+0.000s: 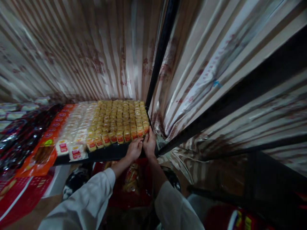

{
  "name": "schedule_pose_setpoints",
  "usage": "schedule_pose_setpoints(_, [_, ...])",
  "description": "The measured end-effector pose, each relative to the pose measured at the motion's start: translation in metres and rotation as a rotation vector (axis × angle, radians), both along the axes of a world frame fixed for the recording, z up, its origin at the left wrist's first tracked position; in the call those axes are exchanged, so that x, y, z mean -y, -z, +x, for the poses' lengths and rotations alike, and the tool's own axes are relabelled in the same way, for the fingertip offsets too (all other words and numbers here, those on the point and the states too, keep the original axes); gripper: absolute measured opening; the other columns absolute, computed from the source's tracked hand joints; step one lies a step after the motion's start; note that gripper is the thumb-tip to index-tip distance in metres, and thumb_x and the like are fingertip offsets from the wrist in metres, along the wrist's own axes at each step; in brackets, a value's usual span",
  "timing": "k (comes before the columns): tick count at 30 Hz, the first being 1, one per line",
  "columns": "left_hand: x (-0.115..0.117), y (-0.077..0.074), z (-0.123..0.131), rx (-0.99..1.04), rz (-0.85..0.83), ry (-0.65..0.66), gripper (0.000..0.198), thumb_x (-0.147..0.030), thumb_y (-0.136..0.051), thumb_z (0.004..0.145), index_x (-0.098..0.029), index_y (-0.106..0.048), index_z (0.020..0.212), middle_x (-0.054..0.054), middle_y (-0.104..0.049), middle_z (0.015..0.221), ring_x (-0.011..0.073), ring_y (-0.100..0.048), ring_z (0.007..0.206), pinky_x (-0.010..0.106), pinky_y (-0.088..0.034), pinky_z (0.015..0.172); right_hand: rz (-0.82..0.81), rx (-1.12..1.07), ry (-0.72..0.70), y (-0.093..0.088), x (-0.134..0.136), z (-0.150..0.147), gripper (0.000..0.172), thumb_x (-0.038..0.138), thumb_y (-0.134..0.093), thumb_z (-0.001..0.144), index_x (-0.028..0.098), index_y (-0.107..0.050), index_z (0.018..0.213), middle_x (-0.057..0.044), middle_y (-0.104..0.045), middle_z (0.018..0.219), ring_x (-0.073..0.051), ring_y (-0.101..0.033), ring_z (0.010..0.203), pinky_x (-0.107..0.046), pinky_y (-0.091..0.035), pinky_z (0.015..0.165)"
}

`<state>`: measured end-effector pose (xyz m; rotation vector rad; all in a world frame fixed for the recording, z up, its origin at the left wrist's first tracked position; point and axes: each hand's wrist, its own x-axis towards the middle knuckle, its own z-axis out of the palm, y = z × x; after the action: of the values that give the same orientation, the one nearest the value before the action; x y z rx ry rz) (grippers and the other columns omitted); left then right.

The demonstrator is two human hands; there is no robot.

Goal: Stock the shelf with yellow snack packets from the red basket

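Note:
My right hand [149, 144] is at the front right corner of the shelf, its fingers along the side of the last yellow packet [146, 128] and its thumb near the front. Beside it, my left hand [134, 149] has its fingers curled together at the shelf edge; whatever they may hold is hidden. Rows of small clear-wrapped yellow packets [117, 119] with red and orange labels fill this end of the shelf. What food is inside cannot be made out.
White packets [76, 151], orange packs [45, 153] and dark shiny packs [26, 134] lie farther left. Below the shelf is a red crate [115, 195] with wrapped packets [131, 179]. A black post [159, 60] and a diagonal bar [216, 95] stand before plastic sheeting [107, 48].

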<state>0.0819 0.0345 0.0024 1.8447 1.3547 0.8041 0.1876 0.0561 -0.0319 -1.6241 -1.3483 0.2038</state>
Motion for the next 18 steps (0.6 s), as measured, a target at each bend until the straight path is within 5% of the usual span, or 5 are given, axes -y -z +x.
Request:
schedule_pose_setpoints(6, [0.027,-0.006,-0.015,0.079,0.055,0.025,0.028,-0.013,-0.041,0.084,-0.017,-0.063,0.102,0.007,-0.067,0.101,0.0154,-0.062,0.094,0.028,-0.048,0.089,-0.051,0.019,0.059,-0.006,0.014,-0.006,0.052,0.019,-0.033,0.084,0.008,-0.040,0.134,-0.017,-0.050,0.133,-0.023,-0.042,0.126,-0.044,-0.035,0.105])
schedule_pose_setpoints(10, [0.062,0.002,-0.036,0.092,0.023,0.047,0.028,-0.010,-0.041,0.081,-0.018,-0.065,0.092,0.005,-0.067,0.089,0.0141,-0.062,0.083,0.026,-0.049,0.081,0.005,-0.065,0.053,-0.014,0.048,-0.021,0.043,0.024,-0.029,0.090,0.012,-0.047,0.127,-0.015,-0.057,0.123,-0.021,-0.050,0.118,-0.041,-0.040,0.100])
schedule_pose_setpoints(14, [0.094,0.029,-0.061,0.015,-0.132,0.089,0.029,-0.008,-0.042,0.079,-0.018,-0.067,0.088,0.005,-0.069,0.087,0.0153,-0.062,0.082,0.027,-0.049,0.079,-0.013,-0.216,-0.034,-0.014,0.100,-0.045,0.036,0.030,-0.032,0.092,0.014,-0.055,0.114,-0.010,-0.067,0.098,-0.017,-0.062,0.094,-0.033,-0.047,0.089])
schedule_pose_setpoints(18, [0.111,0.071,-0.083,-0.205,-0.407,-0.011,0.027,-0.009,-0.044,0.078,-0.018,-0.068,0.087,0.005,-0.071,0.087,0.0164,-0.064,0.083,0.028,-0.049,0.078,-0.245,-0.226,-0.148,0.017,0.138,-0.074,0.032,0.032,-0.037,0.090,0.018,-0.062,0.104,-0.007,-0.070,0.090,-0.018,-0.065,0.083,-0.029,-0.050,0.079])
